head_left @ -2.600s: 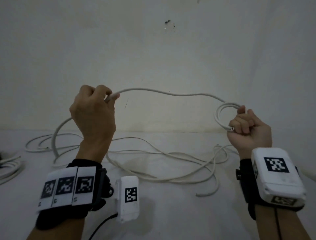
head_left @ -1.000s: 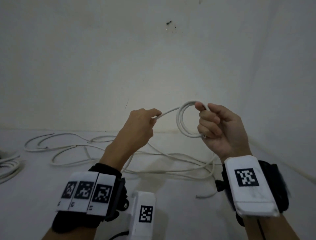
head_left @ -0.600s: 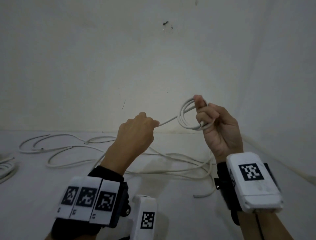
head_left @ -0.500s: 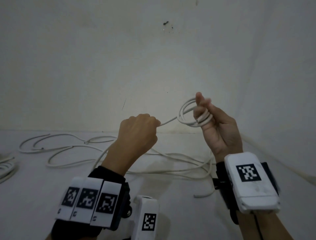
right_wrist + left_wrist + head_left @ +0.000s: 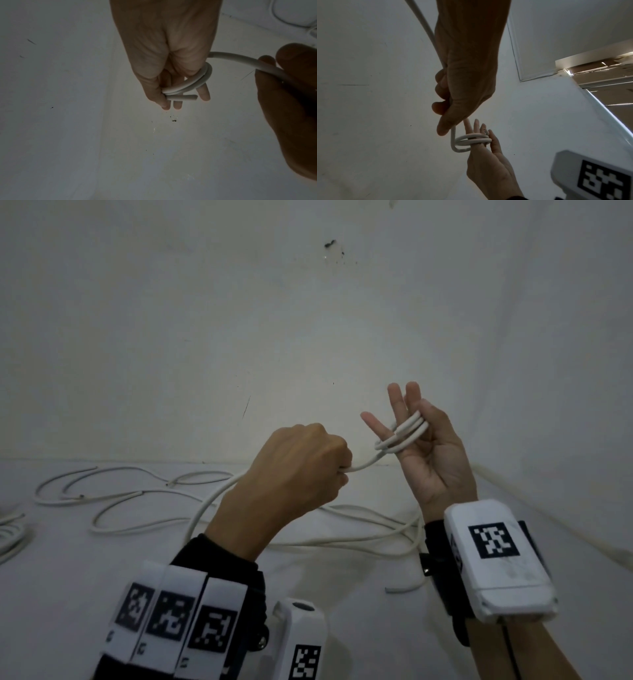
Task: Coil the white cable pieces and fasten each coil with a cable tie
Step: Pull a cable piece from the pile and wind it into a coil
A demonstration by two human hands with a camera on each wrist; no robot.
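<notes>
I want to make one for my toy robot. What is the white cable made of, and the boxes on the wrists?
The white cable looks like wire in a smooth, matt plastic or rubbery sleeve: it bends into tight loops around the right hand's fingers without kinking. What is inside cannot be seen. The wrist box looks like hard, matt white plastic with rounded corners and a printed black-and-white sticker.

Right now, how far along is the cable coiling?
Early. A few small turns of cable sit round the right hand fingers, straight. The left hand grips the feed. Most of this cable and other pieces lie loose on the table. No cable tie visible.
</notes>
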